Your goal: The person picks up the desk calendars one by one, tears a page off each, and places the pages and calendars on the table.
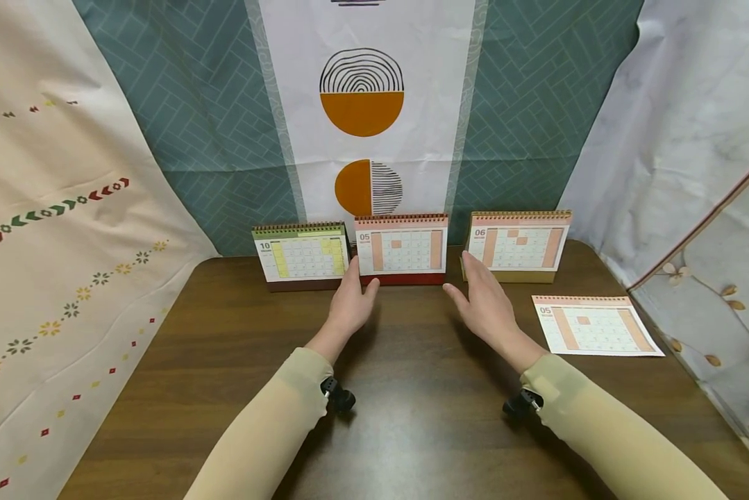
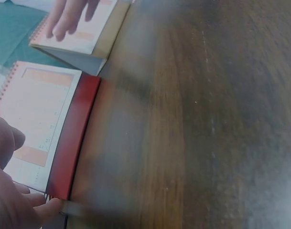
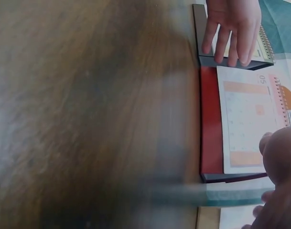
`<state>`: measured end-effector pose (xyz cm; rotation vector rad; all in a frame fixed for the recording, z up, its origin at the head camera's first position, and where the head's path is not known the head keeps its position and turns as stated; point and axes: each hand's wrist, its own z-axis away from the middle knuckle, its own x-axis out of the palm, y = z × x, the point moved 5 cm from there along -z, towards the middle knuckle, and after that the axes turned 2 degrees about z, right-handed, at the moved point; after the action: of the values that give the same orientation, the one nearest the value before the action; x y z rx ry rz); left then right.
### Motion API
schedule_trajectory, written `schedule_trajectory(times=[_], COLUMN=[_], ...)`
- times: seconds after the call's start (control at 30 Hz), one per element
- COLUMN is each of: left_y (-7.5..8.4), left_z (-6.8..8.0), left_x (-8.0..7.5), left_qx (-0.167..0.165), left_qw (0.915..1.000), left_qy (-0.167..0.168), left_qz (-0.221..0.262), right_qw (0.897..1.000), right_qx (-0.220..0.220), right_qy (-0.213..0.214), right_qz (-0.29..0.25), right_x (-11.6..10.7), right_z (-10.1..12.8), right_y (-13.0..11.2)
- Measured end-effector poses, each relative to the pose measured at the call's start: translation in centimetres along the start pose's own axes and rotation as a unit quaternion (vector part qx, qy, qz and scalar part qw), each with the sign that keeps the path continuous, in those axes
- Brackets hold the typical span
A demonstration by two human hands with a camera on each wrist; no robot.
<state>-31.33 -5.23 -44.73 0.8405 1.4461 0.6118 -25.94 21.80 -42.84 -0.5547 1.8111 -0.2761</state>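
Three desk calendars stand in a row at the back of the table. The middle calendar (image 1: 411, 251), page 05, has a red base. My left hand (image 1: 350, 303) reaches to its left edge with fingers extended, beside the green-topped calendar (image 1: 302, 258), page 10. Whether it touches the red-based one I cannot tell. On the other side my right hand (image 1: 489, 305), fingers extended, is between the red-based calendar and the gold-based calendar (image 1: 524, 246), page 06. Neither hand grips anything. In the left wrist view the red base (image 2: 74, 133) shows beyond my left thumb.
A loose calendar sheet (image 1: 599, 330), page 05, lies flat at the right, beyond my right hand. The brown wooden table (image 1: 224, 389) is bounded by a patterned cloth (image 1: 68, 208) at the left, a green and white hanging (image 1: 524, 104) behind, and a floral cloth (image 1: 705, 292) at the right.
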Motion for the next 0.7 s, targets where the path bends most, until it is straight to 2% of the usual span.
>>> schedule_trajectory(times=[0.13, 0.23, 0.43, 0.6, 0.63, 0.7], left_y=[-2.1, -3.2, -3.7, -4.8, -4.5, -4.6], left_z=[-1.7, -2.7, -3.6, -4.4, -3.9, -4.0], left_x=[1.0, 1.6, 1.8, 2.0, 1.6, 1.6], left_qx=[-0.005, -0.009, -0.010, -0.016, -0.016, -0.017], left_qw=[1.0000, 0.9999, 0.9998, 0.9998, 0.9999, 0.9998], left_qy=[0.002, 0.003, 0.002, 0.006, 0.004, 0.002], left_qz=[0.007, 0.011, 0.018, 0.006, 0.003, 0.008], right_qw=[0.999, 0.998, 0.993, 0.990, 0.990, 0.989], right_qx=[0.017, 0.035, 0.051, 0.054, 0.053, 0.051], right_qy=[-0.026, -0.051, -0.092, -0.104, -0.101, -0.103], right_qz=[-0.016, -0.034, -0.060, -0.084, -0.086, -0.093], right_x=[0.8, 1.5, 2.7, 3.1, 3.6, 4.0], right_z=[-0.5, -0.9, -1.7, -2.2, -2.5, -2.7], right_y=[-0.1, 0.0, 0.2, 0.5, 1.0, 1.3])
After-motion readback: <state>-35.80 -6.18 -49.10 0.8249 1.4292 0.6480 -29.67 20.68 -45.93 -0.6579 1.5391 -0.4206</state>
